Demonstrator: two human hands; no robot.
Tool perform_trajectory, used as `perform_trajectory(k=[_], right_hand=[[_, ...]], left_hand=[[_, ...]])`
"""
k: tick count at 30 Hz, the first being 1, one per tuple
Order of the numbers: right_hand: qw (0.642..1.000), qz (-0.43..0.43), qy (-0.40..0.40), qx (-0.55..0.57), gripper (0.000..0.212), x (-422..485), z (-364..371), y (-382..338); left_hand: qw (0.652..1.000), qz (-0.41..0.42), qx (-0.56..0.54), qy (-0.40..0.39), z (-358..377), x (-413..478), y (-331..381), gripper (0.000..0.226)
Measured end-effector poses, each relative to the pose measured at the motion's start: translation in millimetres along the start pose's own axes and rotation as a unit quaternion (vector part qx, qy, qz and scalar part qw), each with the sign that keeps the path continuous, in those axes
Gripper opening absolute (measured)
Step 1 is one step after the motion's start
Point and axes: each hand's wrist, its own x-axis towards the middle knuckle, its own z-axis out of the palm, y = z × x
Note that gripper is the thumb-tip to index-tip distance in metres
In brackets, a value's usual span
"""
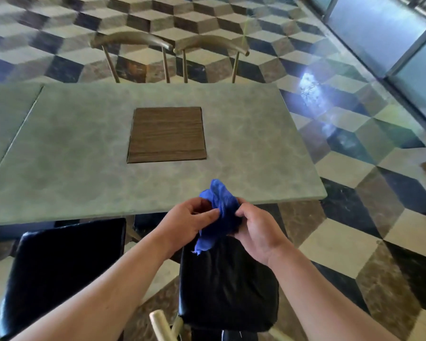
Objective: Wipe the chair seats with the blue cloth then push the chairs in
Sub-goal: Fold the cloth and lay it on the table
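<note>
Both hands hold the blue cloth (221,212) bunched up in the air above the near edge of the table (84,168). The left hand (187,223) pinches it from the left with thumb and fingers, and the right hand (257,230) closes its grip on the right side; a corner of the cloth hangs down between them. Below the hands are 2 black padded chair seats: the right seat (229,289) directly under the cloth, the left seat (59,271) beside it, partly under the table edge. A brown wooden square (167,134) sits in the tabletop's middle. Across the table, 2 chair backs (170,45) stand side by side on the cube-patterned floor (354,242).
</note>
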Motion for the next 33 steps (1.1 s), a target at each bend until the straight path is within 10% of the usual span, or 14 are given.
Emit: perform_trajectory(k=[6,14,20,25,33], right_hand=[[0.995,-0.015,-0.04,-0.088,0.038,2.7,4.3,-5.1],[0.966,-0.031,0.054,-0.249,0.028,16.2,-2.8,-9.5],[0.875,-0.073,0.166,-0.45,0.02,20.9,-33.6,-19.2],[0.923,-0.018,0.268,-0.277,0.022,24.6,-60.6,-31.9],[0.983,0.035,0.176,-0.027,0.033,30.8,-54.6,-50.9]], left_hand=[[0.945,0.118,0.299,0.068,7.9,2.2,15.2,0.008],[0.938,0.112,0.307,0.113,-9.8,-0.7,14.1,0.009],[0.953,0.095,0.192,0.213,-43.9,3.2,34.2,0.011],[0.959,0.041,0.117,0.257,-86.7,7.7,41.6,0.024],[0.973,-0.037,-0.033,0.228,-91.7,10.9,24.0,0.02]])
